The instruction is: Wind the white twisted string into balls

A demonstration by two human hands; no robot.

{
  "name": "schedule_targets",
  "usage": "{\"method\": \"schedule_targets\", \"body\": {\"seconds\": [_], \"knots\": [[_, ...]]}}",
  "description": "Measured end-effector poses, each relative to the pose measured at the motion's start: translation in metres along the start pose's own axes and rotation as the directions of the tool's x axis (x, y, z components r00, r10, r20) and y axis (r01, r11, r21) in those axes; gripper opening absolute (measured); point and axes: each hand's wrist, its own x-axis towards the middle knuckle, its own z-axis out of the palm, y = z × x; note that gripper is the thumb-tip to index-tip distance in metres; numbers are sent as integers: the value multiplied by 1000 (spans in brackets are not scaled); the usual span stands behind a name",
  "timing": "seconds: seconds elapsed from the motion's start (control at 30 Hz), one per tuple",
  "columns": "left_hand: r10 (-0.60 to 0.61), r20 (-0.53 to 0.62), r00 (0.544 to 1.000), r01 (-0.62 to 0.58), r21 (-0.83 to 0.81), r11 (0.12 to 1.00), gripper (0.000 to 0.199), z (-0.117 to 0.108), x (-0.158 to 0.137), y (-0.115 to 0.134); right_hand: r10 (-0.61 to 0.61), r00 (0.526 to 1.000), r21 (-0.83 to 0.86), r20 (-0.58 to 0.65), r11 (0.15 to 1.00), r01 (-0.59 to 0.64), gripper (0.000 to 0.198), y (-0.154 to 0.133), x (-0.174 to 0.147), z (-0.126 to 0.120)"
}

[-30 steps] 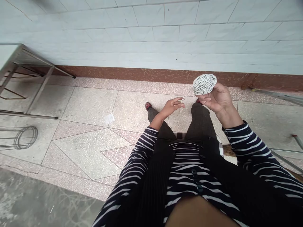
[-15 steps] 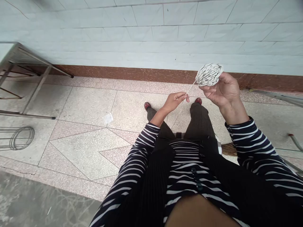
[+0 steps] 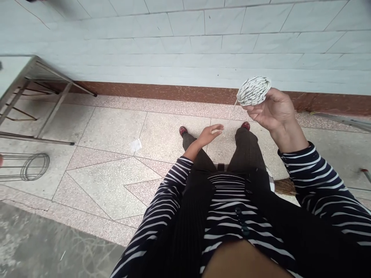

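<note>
- Right hand (image 3: 277, 113): fingers gripping a white cord bundle (image 3: 254, 91), which projects beyond the fingertips.
- Left hand (image 3: 210, 136): fingers slightly parted, empty; loose cord end (image 3: 235, 103) apart from them.

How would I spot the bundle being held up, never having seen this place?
Find the tiled wall with a brown strip along its foot. In front, the right hand holds the bundle. Unlike the flat white scrap on the floor, it is a plump oval with dark streaks.
</note>
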Motion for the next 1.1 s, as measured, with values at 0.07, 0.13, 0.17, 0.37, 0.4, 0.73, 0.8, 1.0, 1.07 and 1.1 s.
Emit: {"method": "schedule_targets", "body": {"seconds": [0.07,0.13,0.17,0.37,0.4,0.73,0.8,1.0,1.07,1.1], "knots": [[125,-42,991,-128,-72,989,38,1,18,22,28,999,-11,15,1000,-28,58,2,1,10],[218,-63,974,-224,-113,968,38,3,33,48,30,999,-31,12,999,-29,62,0,2,18],[249,-60,967,-255,-122,959,37,4,37,59,20,1000,-42,2,999,-20,62,-2,2,20],[301,-48,952,-305,-184,935,52,4,21,81,-139,988,-97,-64,986,133,52,-23,-4,9],[297,-40,954,-299,-194,934,53,3,15,77,-161,985,-94,-67,983,155,51,-24,-5,6],[88,44,995,-82,-107,991,42,-5,4,42,-94,995,-34,-19,995,93,46,-6,1,13],[130,-2,992,-129,-141,982,47,-7,16,53,-69,998,-30,1,997,69,45,-5,3,19],[311,-57,949,-316,-195,929,46,-3,34,97,-123,992,-72,-38,990,120,41,-16,3,36],[307,-39,951,-307,-245,920,51,0,29,98,-143,989,-80,-37,987,139,44,-21,1,36],[292,-24,956,-287,-267,920,52,1,25,95,-149,988,-76,-32,986,146,45,-23,-1,33]]}}
